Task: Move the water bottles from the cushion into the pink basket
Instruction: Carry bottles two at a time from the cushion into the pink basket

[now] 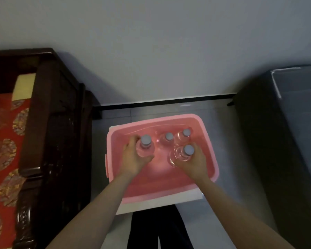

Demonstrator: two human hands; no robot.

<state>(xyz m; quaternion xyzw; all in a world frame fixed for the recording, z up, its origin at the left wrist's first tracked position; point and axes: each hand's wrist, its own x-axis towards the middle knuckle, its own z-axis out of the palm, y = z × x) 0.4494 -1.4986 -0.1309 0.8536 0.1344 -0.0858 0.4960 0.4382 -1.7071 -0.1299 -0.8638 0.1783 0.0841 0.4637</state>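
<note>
Holding bottles inside pink basket, one per grip

Dim indoor picture, soft and slightly blurred all over. The grey wall fills the upper half in flat, even light, with a soft shadow beside the dark wooden furniture at the left, which is almost black with few highlights. The pink basket at lower centre is the brightest area, and its inside glows. The left hand and right hand are soft-edged, and the clear bottles they hold smear into the pink. A small pale glare sits on the floor. The cabinet at the right is deep in shade. Straight edges lean outward near the frame's sides.
</note>
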